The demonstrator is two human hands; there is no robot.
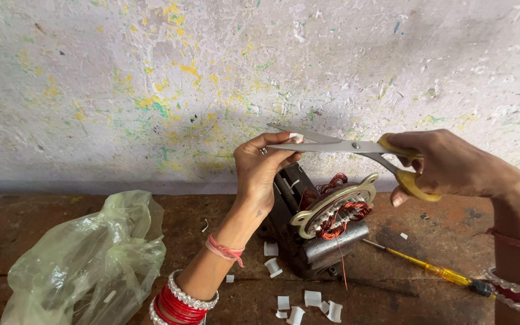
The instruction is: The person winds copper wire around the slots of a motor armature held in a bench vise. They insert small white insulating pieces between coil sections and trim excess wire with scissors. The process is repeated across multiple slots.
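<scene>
White bits of cut plastic (312,298) lay nearest, on the wooden bench (43,219) in front of the motor (323,222). Above the motor, the left hand (260,168) was held up with its fingers pinched shut on a small white piece (296,138). That piece sat right between the blades of the scissors (344,147), and the blades were a little apart around it. The right hand (452,165) was closed around the yellow handles of the scissors, out to the right of the motor and higher than it. The two hands were apart, joined only by the scissors and the small piece. The motor stood on the bench with red-brown copper wire (338,216) wound inside it and a pale metal ring on top. A thin red wire hung down from it. To the right of the motor lay a screwdriver (434,272) with a yellow handle, flat on the bench. Far to the left of the motor sat a crumpled pale green plastic bag (85,259). Behind the motor rose a white wall (151,78) with yellow and green paint spots. Both wrists wore red and white bangles and a pink thread.
</scene>
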